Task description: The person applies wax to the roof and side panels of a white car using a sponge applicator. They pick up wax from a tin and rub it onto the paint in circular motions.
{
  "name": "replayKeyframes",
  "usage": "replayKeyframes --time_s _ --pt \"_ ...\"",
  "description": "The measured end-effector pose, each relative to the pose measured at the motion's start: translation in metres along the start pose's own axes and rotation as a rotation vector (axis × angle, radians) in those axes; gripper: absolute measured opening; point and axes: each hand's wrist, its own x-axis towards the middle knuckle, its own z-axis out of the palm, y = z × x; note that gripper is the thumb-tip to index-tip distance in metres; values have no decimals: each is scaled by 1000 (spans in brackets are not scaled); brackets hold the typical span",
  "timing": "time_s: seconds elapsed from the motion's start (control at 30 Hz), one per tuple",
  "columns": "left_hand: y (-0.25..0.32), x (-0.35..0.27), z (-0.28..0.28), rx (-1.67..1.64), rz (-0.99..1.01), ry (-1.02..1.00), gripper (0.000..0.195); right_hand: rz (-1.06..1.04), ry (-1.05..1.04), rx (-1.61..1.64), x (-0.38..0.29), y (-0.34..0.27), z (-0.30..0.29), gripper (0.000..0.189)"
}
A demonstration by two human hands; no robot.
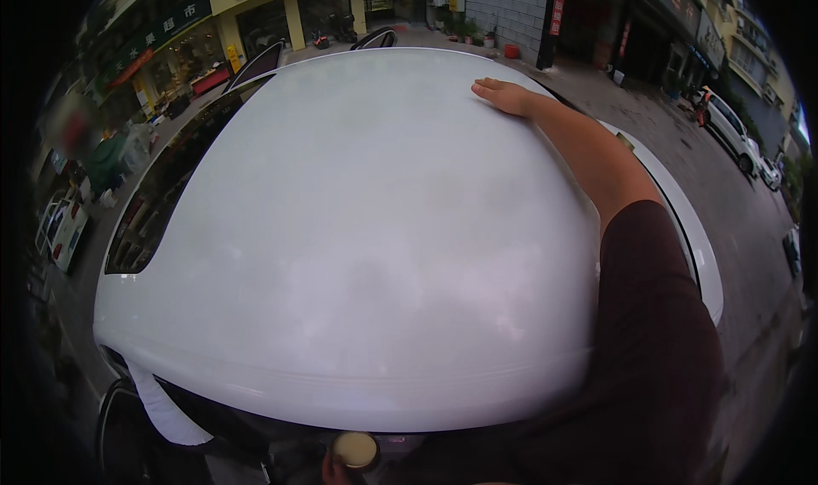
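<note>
A white car's roof [358, 210] spreads before me, with smeary, cloudy reflections on its surface. Far across it, near the roof's right edge, my right hand [505, 97] lies palm down with the fingers close together. Whether anything is under the palm is hidden. Below the near roof edge, my left hand [335, 471] grips a round, dark-rimmed container of pale yellow paste [355, 450], possibly wax. Only a few fingers of that hand show, in shadow.
A white cloth-like thing [169, 415] hangs by the near door opening. Far doors [257, 63] stand ajar. A blurred person [96, 146] is at left. Parked cars [728, 121] and shopfronts line the street. A red bucket [511, 51] stands by the wall.
</note>
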Motion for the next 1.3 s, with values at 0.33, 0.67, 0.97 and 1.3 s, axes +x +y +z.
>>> replayKeyframes --time_s 0.33,0.67,0.97,1.3 --pt "-17 -14 13 -106 78 -101 45 43 6 42 -81 29 -12 76" --pt "-26 -72 7 -44 123 -14 45 -45 -77 47 -195 11 4 76" --pt "7 -100 17 -144 49 -69 46 -351 -29 -78 -287 -43 33 78" --pt "5 -80 41 -274 59 -208 46 -327 42 -126 -329 -54 33 73"
